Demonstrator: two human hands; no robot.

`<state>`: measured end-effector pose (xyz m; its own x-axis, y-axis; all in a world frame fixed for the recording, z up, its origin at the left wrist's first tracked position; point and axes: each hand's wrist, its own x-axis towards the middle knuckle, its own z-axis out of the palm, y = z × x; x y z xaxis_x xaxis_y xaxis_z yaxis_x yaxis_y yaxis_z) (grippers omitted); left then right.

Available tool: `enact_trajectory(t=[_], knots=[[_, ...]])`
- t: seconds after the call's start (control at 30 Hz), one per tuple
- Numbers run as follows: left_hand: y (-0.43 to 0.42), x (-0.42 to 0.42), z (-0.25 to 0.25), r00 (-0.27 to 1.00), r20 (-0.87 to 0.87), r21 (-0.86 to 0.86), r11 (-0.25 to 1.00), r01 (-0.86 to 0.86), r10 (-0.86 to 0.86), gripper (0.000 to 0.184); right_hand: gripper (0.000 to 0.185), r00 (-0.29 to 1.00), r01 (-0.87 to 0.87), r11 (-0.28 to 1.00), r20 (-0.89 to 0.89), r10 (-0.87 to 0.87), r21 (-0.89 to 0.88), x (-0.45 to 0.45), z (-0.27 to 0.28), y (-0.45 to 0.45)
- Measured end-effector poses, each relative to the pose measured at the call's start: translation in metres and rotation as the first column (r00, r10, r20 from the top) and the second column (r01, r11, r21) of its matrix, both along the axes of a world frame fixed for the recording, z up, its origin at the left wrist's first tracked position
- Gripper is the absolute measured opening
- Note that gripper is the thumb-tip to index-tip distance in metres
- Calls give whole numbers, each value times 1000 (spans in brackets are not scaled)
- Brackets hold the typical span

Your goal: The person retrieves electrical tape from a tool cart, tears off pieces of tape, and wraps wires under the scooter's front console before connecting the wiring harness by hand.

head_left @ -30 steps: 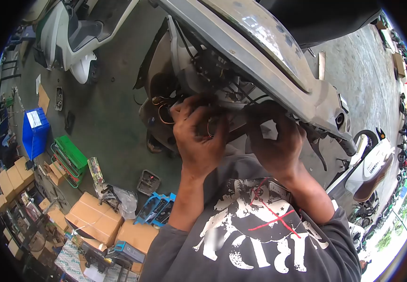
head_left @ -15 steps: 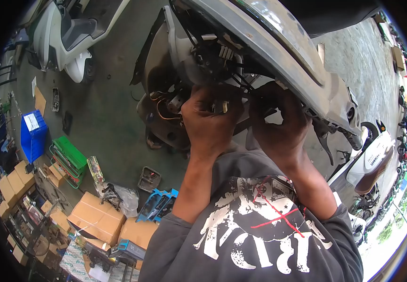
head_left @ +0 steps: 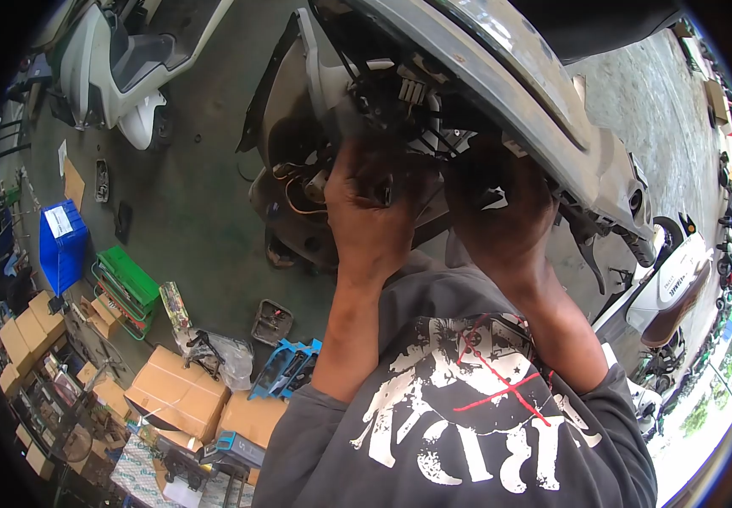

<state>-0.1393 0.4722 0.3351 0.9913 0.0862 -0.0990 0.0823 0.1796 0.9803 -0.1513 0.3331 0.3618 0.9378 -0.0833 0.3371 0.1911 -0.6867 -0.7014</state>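
Both hands are up at the opened front of a scooter with a grey body panel [head_left: 544, 93]. My left hand [head_left: 372, 216] has its fingers curled closed by the dark wiring [head_left: 421, 127]; a small connector-like piece [head_left: 387, 190] shows between thumb and fingers, too dim to name surely. Close beside it, my right hand [head_left: 506, 212] is closed too, its fingertips in shadow under the panel, and what they pinch is hidden. An orange-brown wire [head_left: 294, 201] loops out left of my left hand. Below the panel's right end hangs a brake lever [head_left: 588, 264].
White scooters stand at the upper left [head_left: 133, 76] and at the right [head_left: 675, 288]. On the floor at left are a blue bin [head_left: 63, 254], a green toolbox [head_left: 129, 279], a small tray [head_left: 273, 322], a blue tool case [head_left: 286, 370] and cardboard boxes [head_left: 176, 394].
My left hand has turned and shifted slightly left, so the pale piece in it shows less. My right hand's fingers have drawn closer together, and the gap between them is smaller.
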Motion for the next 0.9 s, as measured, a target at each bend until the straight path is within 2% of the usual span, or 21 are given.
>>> enact_trajectory(t=[0.13, 0.2, 0.23, 0.3, 0.37, 0.63, 0.7, 0.83, 0.9], knots=[[5, 0, -12, 999, 25, -59, 997, 46, -44, 23, 28, 999, -30, 996, -26, 28, -79, 0, 1, -3], [7, 0, -11, 995, 46, 116, 989, 88, -94, 22, 28, 998, -38, 996, -62, 33, -86, 0, 2, -3], [7, 1, -10, 995, 46, 116, 989, 88, -94, 22, 28, 997, -35, 994, -66, 28, -105, 0, 2, -3], [7, 2, -8, 990, -79, 138, 982, 126, -115, 21, 28, 997, -32, 992, -69, 23, -124, 1, 1, -3], [7, 6, -5, 989, -73, 160, 978, 137, -127, 20, 25, 999, -40, 990, -31, 36, -135, 2, 1, -3], [10, 13, -2, 979, -69, 243, 948, 205, -194, 19, 12, 997, -47, 988, -66, 37, -149, 7, 5, -3], [10, 13, -3, 984, -29, 340, 924, 175, -176, 16, 11, 996, -55, 990, -83, 44, -131, 6, 5, -2], [11, 7, 3, 991, -54, 414, 900, 137, -127, 16, 9, 998, -41, 992, -62, 34, -122, 5, 1, -3], [16, 6, 4, 981, 147, 726, 687, -19, -128, 16, 10, 998, -44, 994, -48, 40, -95, 5, 1, -3]])
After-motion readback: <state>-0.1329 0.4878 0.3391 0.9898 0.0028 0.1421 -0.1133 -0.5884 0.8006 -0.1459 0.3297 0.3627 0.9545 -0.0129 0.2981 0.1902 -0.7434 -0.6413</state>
